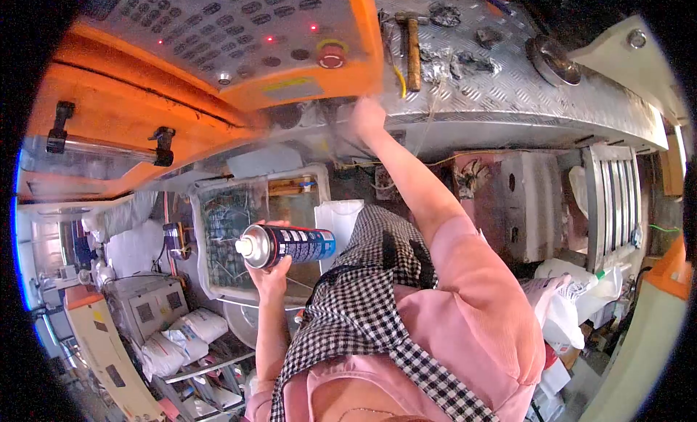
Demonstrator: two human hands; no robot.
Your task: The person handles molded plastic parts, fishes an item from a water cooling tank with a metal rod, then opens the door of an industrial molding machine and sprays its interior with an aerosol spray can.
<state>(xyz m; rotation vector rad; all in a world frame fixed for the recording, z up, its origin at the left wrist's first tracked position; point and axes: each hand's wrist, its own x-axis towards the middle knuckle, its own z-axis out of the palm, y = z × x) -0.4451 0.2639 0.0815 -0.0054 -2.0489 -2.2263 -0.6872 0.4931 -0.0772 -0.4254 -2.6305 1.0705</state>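
- One spray can [299, 246], held in the left hand [268, 278]: grip closed round the cylinder, nozzle end to the left. Dark printed label, blue toward the base, silvery domed shoulder, pale nozzle. Contents hidden by the metal.
- Right hand [368, 119], farther off at the near edge of the metal ledge [508, 95], beside the orange housing [308, 88]. Blurred; cannot tell whether that grip is wide, narrow or holding anything.
- Pale rectangular tub [200, 244], rounded corners, seen past the can. Dark greenish contents on the left, a brown, wood-like piece at the far right; exact nature unclear.
- White box [345, 213], flat-faced, just right of the can.
- Stuffed white sacks [200, 326], near left, creased; filling not visible.
- White plastic bag [570, 324], right side, thin and crumpled; contents cannot be made out.
- Ledge surface: raised tread pattern, dull shine. On it, a hammer [414, 55] with worn wooden handle, crumpled silvery scraps [437, 65], a round metal piece [555, 61] farther right.
- Control panel [254, 37], far left: grey, rows of dark oval keys, round red button [332, 55].
- Clothing: black-and-white checked apron [337, 306], smooth pink top [479, 298].
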